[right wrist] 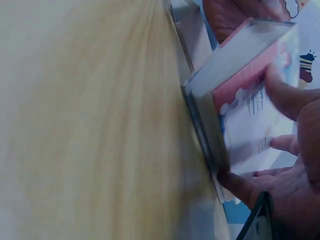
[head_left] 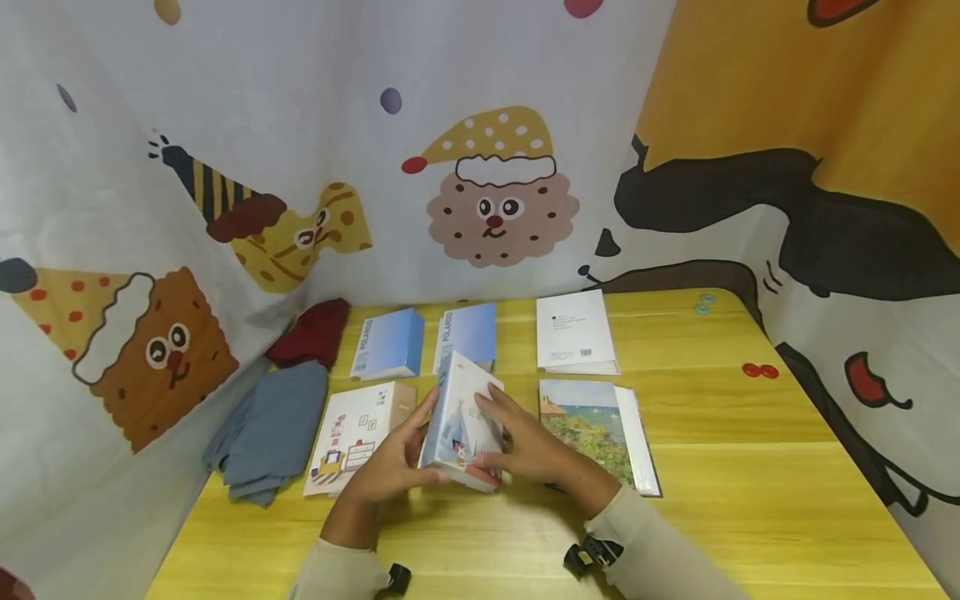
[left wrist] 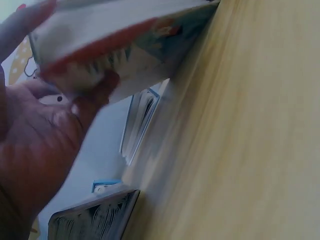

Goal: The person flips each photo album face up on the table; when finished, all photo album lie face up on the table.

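Both hands hold a thick white book [head_left: 471, 412] with a blue spine and red and blue cover pictures, tilted over the table. My left hand [head_left: 393, 462] grips its left side, the thumb near the bottom edge; the left wrist view shows that hand [left wrist: 40, 145] beneath the book [left wrist: 110, 45]. On the cover and right edge lie the thumb and fingers of my right hand [head_left: 525, 437]. In the right wrist view its thumb [right wrist: 285, 95] rests on the cover. Whether the book touches the table is unclear.
Two blue books [head_left: 393, 340] [head_left: 468, 333] and a white one [head_left: 573, 333] lie at the back. Nearer are a book with room drawings [head_left: 352, 442] and one with a landscape cover [head_left: 592, 442]. Grey cloth [head_left: 273, 425] and dark red cloth [head_left: 311, 333] lie left on the wooden table [head_left: 750, 500].
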Motion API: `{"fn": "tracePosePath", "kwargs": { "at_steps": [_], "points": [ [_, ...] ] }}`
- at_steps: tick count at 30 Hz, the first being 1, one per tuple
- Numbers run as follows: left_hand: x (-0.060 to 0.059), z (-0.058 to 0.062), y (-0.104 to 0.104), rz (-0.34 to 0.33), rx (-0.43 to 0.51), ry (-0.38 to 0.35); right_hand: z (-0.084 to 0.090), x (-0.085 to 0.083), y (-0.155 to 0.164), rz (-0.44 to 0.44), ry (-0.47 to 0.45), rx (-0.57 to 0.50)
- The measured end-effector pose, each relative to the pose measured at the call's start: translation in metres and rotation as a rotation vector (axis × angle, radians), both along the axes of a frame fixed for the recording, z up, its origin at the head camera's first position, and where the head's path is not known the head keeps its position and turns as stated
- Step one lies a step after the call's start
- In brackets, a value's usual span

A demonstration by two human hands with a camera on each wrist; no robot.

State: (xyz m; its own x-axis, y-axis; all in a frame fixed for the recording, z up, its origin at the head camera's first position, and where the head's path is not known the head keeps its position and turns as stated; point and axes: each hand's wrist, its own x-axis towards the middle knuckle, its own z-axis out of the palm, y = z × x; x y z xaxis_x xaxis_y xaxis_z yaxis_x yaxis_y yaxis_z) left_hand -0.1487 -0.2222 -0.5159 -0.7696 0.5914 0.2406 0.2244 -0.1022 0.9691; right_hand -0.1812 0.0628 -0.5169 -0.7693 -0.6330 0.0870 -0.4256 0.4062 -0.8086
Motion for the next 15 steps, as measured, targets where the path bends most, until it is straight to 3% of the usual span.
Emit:
{"fn": "tracePosePath", "kwargs": {
  "at_steps": [8, 11, 15],
  "points": [
    [0.0004, -0.0015, 0.001, 0.319, -0.24, -0.046, -0.0064, 0.0017, -0.0056, -0.04, 0.048, 0.085],
    [0.0003, -0.0008, 0.0035, 0.36, -0.277, -0.067, -0.0064, 0.0028, -0.0073, -0.077, 0.029, 0.094],
    [-0.0003, -0.0002, 0.0049, 0.365, -0.302, -0.079, -0.0049, 0.0039, -0.0078, -0.107, 0.027, 0.106]
  ]
}}
